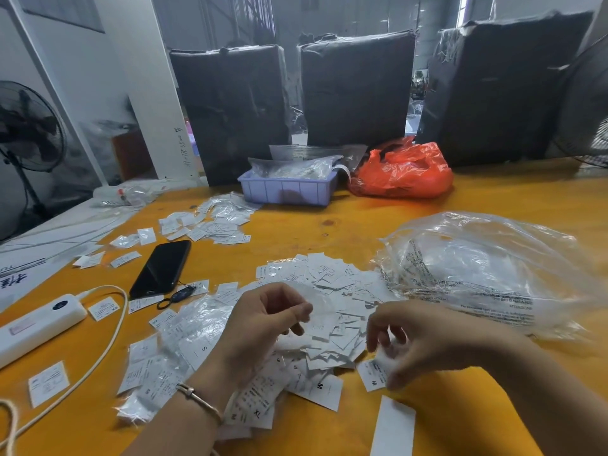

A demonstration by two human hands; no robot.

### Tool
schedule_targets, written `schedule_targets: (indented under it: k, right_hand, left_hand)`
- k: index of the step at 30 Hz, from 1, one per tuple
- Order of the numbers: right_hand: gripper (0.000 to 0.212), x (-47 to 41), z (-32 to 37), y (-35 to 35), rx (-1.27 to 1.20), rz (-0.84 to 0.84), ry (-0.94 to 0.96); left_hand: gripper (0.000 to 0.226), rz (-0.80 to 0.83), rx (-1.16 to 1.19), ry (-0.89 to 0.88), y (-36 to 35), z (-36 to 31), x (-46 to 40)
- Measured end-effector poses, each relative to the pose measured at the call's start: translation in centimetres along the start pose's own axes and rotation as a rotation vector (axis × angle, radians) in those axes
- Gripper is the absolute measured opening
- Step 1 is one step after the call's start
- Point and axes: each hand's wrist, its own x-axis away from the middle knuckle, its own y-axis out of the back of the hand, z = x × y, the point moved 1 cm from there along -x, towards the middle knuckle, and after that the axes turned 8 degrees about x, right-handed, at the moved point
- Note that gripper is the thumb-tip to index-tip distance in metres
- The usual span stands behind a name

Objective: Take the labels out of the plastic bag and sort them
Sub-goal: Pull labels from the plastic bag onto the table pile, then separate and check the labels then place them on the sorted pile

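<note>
**Hands working over the label pile at the near edge of the desk**

Both hands are hovering above the loose labels point(329, 291) heaped at the near middle of the desk point(362, 218). The left hand point(263, 320) is curling its fingers and pinching a small clear sleeve point(320, 307), thumb against forefinger, over the heap. The right hand point(424, 337) is pinching a single label marked M point(373, 373) at its upper end, lifting it just off the near side of the pile.

Location of task items: the large clear plastic bag point(487, 268) is lying crumpled toward the right edge of the desk, beside the pile; whether any labels remain inside cannot be told. A second scatter of labels and sleeves point(210, 222) is lying toward the far left.

Judgement on the step: one label is being separated for sorting by size letter. It would be best done by keeping the printed face up so the letter stays readable, taking one piece per pinch, and keeping each size group well apart from the unsorted heap, which is showing S, M and XL mixed.

Orientation: the held label is a short rectangle, its long axis running from the near left up toward the far right, printed face up, the M sitting at its near end.
</note>
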Motion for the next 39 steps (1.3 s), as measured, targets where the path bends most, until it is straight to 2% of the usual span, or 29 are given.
schedule_targets:
  k: [4, 10, 14, 17, 21, 23, 26, 28, 31, 35, 39]
  right_hand:
    - [0.04, -0.4, 0.6, -0.6, 0.095, 0.005, 0.018]
    - [0.025, -0.6, 0.9, -0.9, 0.091, -0.011, 0.032]
    - [0.04, -0.4, 0.9, -0.6, 0.087, -0.022, 0.022]
    - [0.033, -0.4, 1.1, -0.7, 0.092, -0.024, 0.027]
    - [0.015, -0.5, 1.4, -1.0, 0.116, -0.029, 0.063]
    - [0.013, -0.5, 1.6, -0.9, 0.092, -0.026, 0.08]
    - [0.013, -0.5, 1.9, -0.8, -0.025, -0.042, 0.118]
    - [0.012, -0.6, 1.9, -0.5, -0.154, -0.121, 0.142]
    - [0.015, -0.8, 1.6, -0.3, -0.393, -0.237, 0.149]
    - [0.03, -1.1, 1.3, -1.0, -0.764, -0.277, 0.104]
    - [0.032, -1.4, 1.2, -1.2, -0.787, -0.416, 0.013]
  left_hand:
    - [0.012, 0.006, 0.022, 0.022, 0.0, 0.0, 0.0]
    - [0.023, 0.023, 0.001, 0.035, -0.1, 0.0, 0.0]
    - [0.026, 0.057, 0.111, 0.087, -0.1, -0.4, 0.1]
    - [0.038, 0.064, 0.236, 0.165, 0.0, -0.3, 0.1]
    - [0.015, 0.11, 0.317, 0.226, 0.1, -0.2, 0.0]
    - [0.017, 0.115, 0.294, 0.228, 0.2, -0.3, 0.0]
    - [0.024, 0.092, 0.169, 0.19, 0.1, -0.5, 0.1]
    - [0.025, 0.064, 0.109, 0.173, 0.2, -0.4, 0.1]
    - [0.017, 0.037, 0.145, 0.171, 0.3, -0.3, 0.1]
    - [0.014, 0.058, 0.267, 0.168, 0.4, -0.5, 0.0]
    - [0.01, 0.079, 0.294, 0.166, 0.3, -0.8, 0.2]
